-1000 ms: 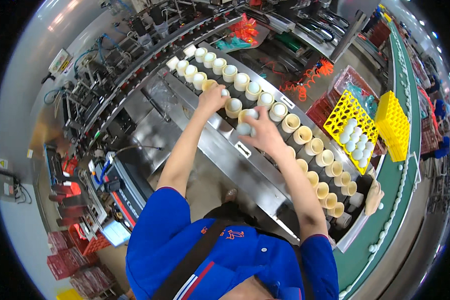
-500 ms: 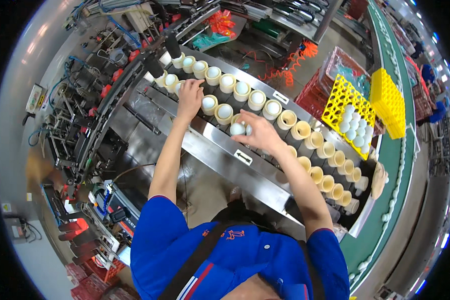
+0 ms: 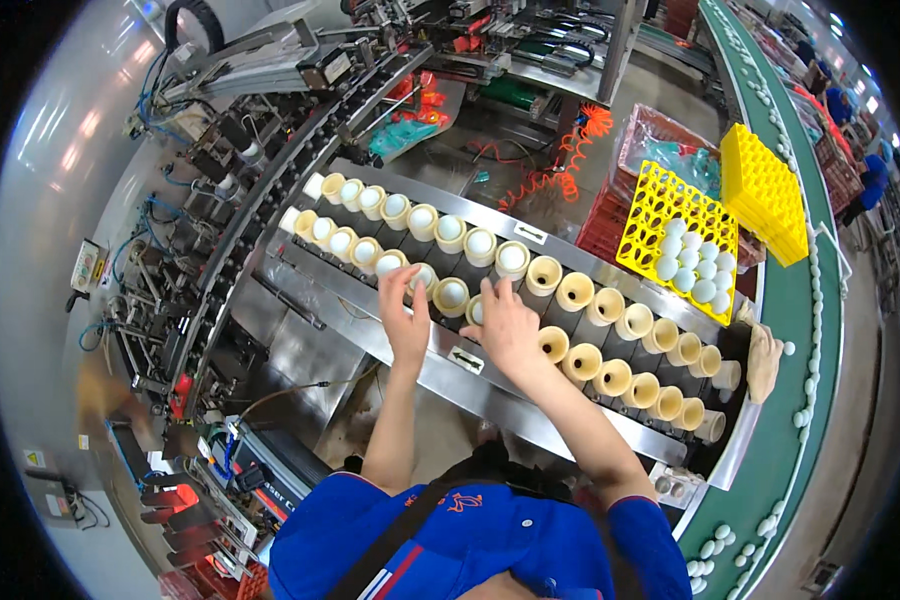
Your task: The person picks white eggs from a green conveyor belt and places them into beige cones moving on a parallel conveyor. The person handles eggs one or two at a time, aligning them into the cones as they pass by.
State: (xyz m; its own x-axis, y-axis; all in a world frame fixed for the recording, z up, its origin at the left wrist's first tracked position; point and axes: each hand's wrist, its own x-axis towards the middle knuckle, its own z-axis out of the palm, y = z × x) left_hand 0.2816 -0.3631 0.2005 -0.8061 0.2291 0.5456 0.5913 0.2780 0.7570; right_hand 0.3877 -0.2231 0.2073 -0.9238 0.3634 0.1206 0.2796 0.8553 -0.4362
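Note:
Two rows of cream cups (image 3: 583, 362) run along a metal conveyor in front of me, and those toward the left hold pale eggs (image 3: 450, 228). My left hand (image 3: 406, 318) is over the near row, fingers apart, beside an egg in its cup (image 3: 422, 277). Just to its right, my right hand (image 3: 507, 325) has its fingers curled around an egg (image 3: 476, 312) at a near-row cup, partly hiding both. Farther right in both rows, the cups are bare.
A yellow egg tray (image 3: 650, 215) with several eggs stands at the back right, beside stacked yellow trays (image 3: 760, 195) and a red crate (image 3: 610, 205). A green belt (image 3: 805, 300) carries eggs along the right. Machinery with a curved chain track (image 3: 270, 200) fills the left. A glove (image 3: 763, 362) hangs at the conveyor's right end.
My left hand has come back along the near row toward my right hand. The eggs my right hand held in front are lower, one at a cup. Black machine heads have left the rows' left end.

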